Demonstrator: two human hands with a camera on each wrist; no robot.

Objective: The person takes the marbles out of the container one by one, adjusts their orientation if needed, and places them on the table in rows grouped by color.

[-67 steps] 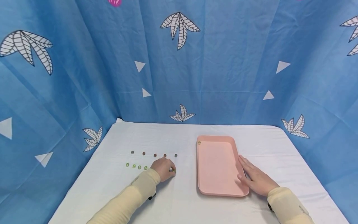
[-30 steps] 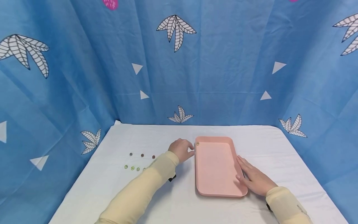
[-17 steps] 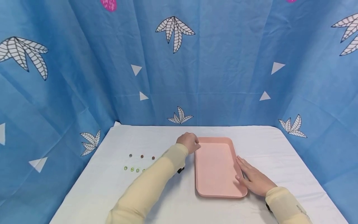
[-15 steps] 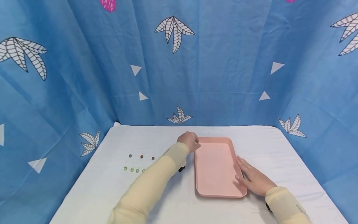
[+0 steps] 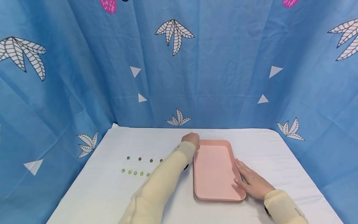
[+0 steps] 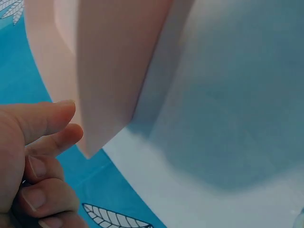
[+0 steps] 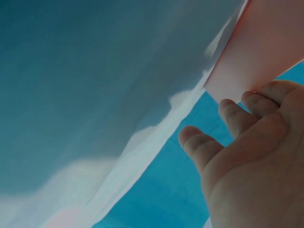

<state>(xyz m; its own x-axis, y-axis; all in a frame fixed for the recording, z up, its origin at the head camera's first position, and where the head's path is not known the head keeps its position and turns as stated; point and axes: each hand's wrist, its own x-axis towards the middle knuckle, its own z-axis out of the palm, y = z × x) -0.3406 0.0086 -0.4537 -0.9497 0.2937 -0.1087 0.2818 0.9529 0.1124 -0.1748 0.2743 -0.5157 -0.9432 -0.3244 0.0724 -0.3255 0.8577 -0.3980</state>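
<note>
A shallow pink tray (image 5: 214, 171) lies on the white cloth. My left hand (image 5: 191, 140) is at its far left corner, hiding that corner in the head view. In the left wrist view, the thumb and forefinger of my left hand (image 6: 40, 161) come close together beside the wall of the tray (image 6: 111, 66), and the other fingers curl in. Whether a bead is between them is hidden. Straight fingers of my right hand (image 5: 253, 180) rest along the tray's right side. The right wrist view has that same hand (image 7: 256, 156) near the pink wall of the tray (image 7: 261, 47).
Left of the tray, a row of small green glassy beads (image 5: 135, 173) lies nearer me. Behind it runs a row of small dark and brownish beads (image 5: 139, 159), partly covered by the left sleeve (image 5: 162, 183). A blue patterned curtain (image 5: 218, 71) surrounds the table.
My left hand, which pinched something small near the bead rows, has moved right and away from me to the tray's corner. A bead seen in that corner is now covered. The right hand stays put.
</note>
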